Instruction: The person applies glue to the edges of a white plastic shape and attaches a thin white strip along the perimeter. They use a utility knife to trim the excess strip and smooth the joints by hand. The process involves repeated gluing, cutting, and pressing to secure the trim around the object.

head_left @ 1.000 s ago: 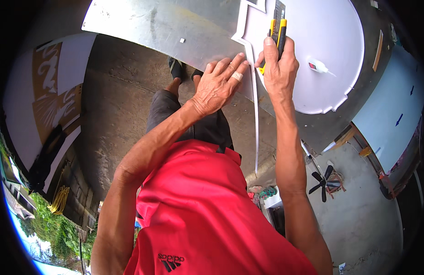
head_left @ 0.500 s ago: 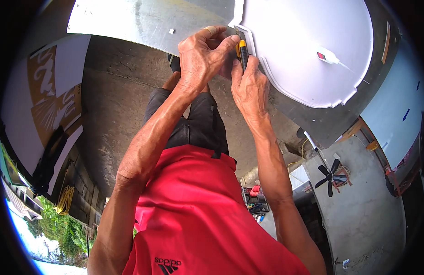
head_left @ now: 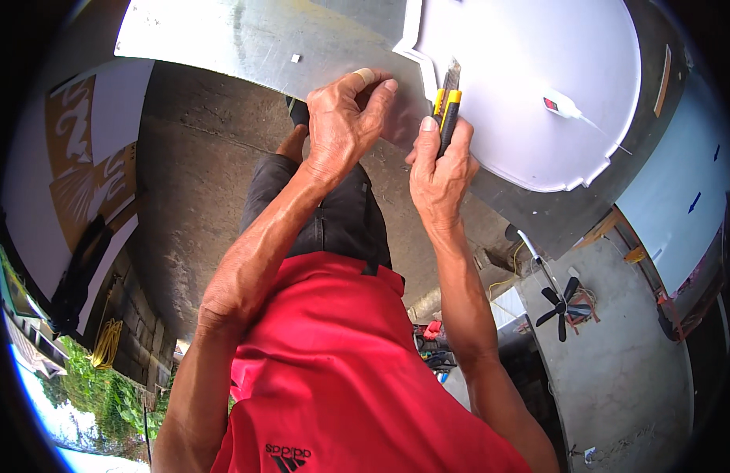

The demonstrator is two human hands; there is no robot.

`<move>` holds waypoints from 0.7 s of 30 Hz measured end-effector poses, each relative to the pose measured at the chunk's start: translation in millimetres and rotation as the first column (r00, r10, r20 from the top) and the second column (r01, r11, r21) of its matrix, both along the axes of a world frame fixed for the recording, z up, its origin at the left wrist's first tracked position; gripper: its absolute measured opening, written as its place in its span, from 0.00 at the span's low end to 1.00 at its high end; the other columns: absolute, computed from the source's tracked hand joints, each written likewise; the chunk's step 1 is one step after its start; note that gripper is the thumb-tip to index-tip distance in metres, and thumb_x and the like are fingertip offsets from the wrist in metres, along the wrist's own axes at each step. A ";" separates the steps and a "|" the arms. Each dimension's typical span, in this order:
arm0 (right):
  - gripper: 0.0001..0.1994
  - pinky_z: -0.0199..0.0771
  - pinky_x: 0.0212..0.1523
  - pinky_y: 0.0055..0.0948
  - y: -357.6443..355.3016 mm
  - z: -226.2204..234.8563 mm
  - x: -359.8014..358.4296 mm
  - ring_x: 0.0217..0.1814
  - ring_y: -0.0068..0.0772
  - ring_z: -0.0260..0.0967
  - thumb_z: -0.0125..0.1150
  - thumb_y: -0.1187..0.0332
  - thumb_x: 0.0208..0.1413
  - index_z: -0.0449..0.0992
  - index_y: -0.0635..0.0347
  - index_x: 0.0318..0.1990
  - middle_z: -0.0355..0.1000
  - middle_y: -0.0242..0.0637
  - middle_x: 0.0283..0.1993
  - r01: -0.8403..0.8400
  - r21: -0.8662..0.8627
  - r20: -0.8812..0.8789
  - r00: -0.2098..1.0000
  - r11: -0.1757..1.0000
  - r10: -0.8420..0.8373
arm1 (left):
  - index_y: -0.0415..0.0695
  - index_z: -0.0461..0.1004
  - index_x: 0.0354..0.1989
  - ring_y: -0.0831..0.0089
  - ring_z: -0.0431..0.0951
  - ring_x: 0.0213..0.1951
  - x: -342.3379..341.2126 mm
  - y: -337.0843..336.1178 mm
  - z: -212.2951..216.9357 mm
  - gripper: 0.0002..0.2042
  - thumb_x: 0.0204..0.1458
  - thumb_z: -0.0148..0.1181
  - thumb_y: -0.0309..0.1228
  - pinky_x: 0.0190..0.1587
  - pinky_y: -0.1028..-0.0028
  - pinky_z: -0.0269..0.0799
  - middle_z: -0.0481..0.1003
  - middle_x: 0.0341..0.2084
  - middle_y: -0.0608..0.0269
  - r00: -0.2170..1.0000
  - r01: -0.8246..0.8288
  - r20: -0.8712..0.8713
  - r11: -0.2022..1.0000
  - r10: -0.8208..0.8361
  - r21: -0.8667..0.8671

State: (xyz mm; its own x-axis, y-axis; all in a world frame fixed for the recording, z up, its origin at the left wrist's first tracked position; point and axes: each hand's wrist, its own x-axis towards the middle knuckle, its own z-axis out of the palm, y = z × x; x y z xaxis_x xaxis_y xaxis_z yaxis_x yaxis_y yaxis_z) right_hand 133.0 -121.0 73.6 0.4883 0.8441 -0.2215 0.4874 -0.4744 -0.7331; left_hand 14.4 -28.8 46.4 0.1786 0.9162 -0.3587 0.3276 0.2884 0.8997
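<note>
My right hand (head_left: 444, 173) grips a yellow-and-black utility knife (head_left: 447, 106), its blade out and pointing away from me over the edge of a large white rounded panel (head_left: 523, 87). A raised white strip (head_left: 419, 54) runs along the panel's left edge. To the left, my left hand (head_left: 345, 114) is closed, thumb and fingertips together above the metal tabletop (head_left: 223, 35). Whatever it may pinch is too small or hidden to make out. On the panel lies a white squeeze bottle (head_left: 562, 104) with a long thin nozzle.
A small white square piece (head_left: 296, 58) lies on the tabletop to the left. A black-bladed fan (head_left: 560, 307) stands below at the right. Light blue sheet (head_left: 688, 189) leans at far right, and brown-and-white panels (head_left: 81, 142) stand at far left.
My right hand has drawn the knife away from my left fingertips, toward the right and slightly nearer me. The left hand has shifted a little nearer, its fingertips leaving the strip.
</note>
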 end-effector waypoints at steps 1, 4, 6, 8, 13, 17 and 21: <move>0.12 0.75 0.25 0.37 -1.5 4.5 2.4 0.20 0.39 0.74 0.56 0.65 0.71 0.65 0.66 0.47 0.72 0.41 0.23 0.057 0.014 -0.022 0.998 0.998 -0.057 | 0.32 0.83 0.42 0.70 0.86 0.29 0.3 -5.8 0.6 0.14 0.54 0.70 0.32 0.35 0.71 0.82 0.84 0.27 0.50 1.000 0.017 -0.001 1.000 -0.017 -0.013; 0.14 0.76 0.26 0.32 -2.6 21.0 14.2 0.20 0.27 0.75 0.54 0.61 0.72 0.66 0.65 0.45 0.73 0.34 0.22 0.201 0.008 -0.088 0.976 0.980 -0.200 | 0.32 0.83 0.41 0.69 0.86 0.28 7.2 -20.2 -0.6 0.15 0.52 0.73 0.33 0.34 0.71 0.82 0.84 0.27 0.51 0.998 0.066 0.018 0.997 -0.065 -0.035; 0.14 0.76 0.27 0.32 -6.6 22.4 23.6 0.21 0.28 0.75 0.54 0.59 0.72 0.66 0.64 0.43 0.74 0.34 0.22 0.238 0.004 -0.048 0.970 0.971 -0.238 | 0.32 0.82 0.43 0.73 0.85 0.29 15.0 -23.0 2.2 0.16 0.52 0.74 0.32 0.34 0.73 0.83 0.85 0.28 0.54 0.994 0.105 -0.025 0.993 -0.107 -0.058; 0.15 0.77 0.29 0.33 -12.8 19.5 31.1 0.22 0.29 0.76 0.55 0.59 0.71 0.67 0.64 0.43 0.75 0.36 0.23 0.274 -0.017 -0.057 0.960 0.961 -0.275 | 0.33 0.83 0.42 0.75 0.85 0.29 25.5 -26.2 0.9 0.18 0.49 0.77 0.34 0.34 0.74 0.83 0.85 0.27 0.56 0.993 0.115 -0.035 0.993 -0.116 -0.040; 0.15 0.79 0.36 0.35 -31.4 0.7 36.6 0.29 0.34 0.80 0.63 0.62 0.66 0.70 0.66 0.46 0.80 0.40 0.30 0.246 -0.083 0.084 0.967 0.966 -0.239 | 0.35 0.84 0.38 0.75 0.85 0.28 43.7 -27.3 0.8 0.15 0.49 0.77 0.35 0.33 0.73 0.83 0.84 0.25 0.55 0.997 0.077 -0.015 0.992 -0.079 -0.096; 0.15 0.79 0.41 0.33 -31.9 -8.2 24.7 0.35 0.31 0.81 0.69 0.72 0.59 0.71 0.66 0.48 0.83 0.41 0.38 0.221 0.030 -0.002 0.975 0.975 -0.221 | 0.34 0.84 0.38 0.73 0.86 0.28 48.3 -26.6 -1.5 0.14 0.50 0.75 0.33 0.33 0.73 0.83 0.85 0.26 0.54 0.998 0.055 -0.033 0.994 -0.058 -0.099; 0.15 0.78 0.44 0.29 -32.8 -10.0 25.2 0.38 0.24 0.80 0.70 0.75 0.57 0.71 0.66 0.49 0.84 0.39 0.39 0.275 -0.012 -0.087 0.958 0.961 -0.275 | 0.33 0.84 0.38 0.72 0.87 0.29 49.2 -28.3 -3.4 0.13 0.51 0.74 0.31 0.33 0.73 0.83 0.85 0.27 0.52 0.999 0.028 -0.013 0.994 -0.029 -0.104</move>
State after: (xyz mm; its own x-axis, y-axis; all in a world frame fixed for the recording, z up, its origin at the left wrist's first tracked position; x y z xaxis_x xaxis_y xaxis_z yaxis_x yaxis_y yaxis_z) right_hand 158.3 -153.7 63.6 0.6804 0.6800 -0.2733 0.2725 -0.5810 -0.7669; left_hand 63.5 -57.1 43.0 0.1984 0.8685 -0.4542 0.3494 0.3702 0.8607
